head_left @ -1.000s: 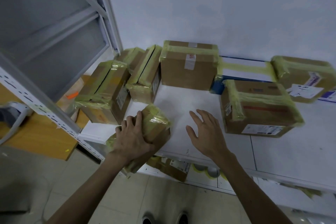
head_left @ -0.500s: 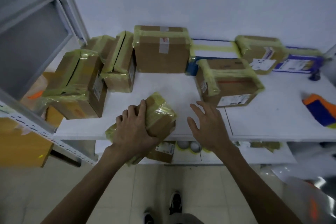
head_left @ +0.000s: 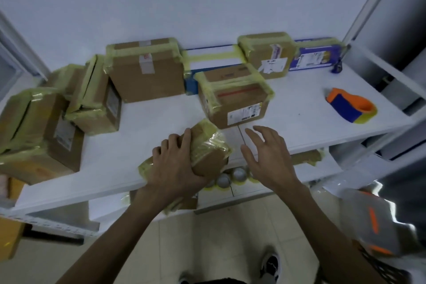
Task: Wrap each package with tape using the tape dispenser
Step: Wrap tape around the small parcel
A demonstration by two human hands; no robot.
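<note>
package [head_left: 208, 152] gripped by left hand [head_left: 175, 166], near end hidden | right hand [head_left: 267, 157] splayed, holding nothing

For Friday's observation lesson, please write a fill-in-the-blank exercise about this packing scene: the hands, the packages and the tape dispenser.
The left hand grips a small package wound in ___ tape.
The right hand, fingers spread, holds ___.
The tape dispenser lies on the white shelf, nearer the ___ hand.
Missing words: yellow; nothing; right.
</note>
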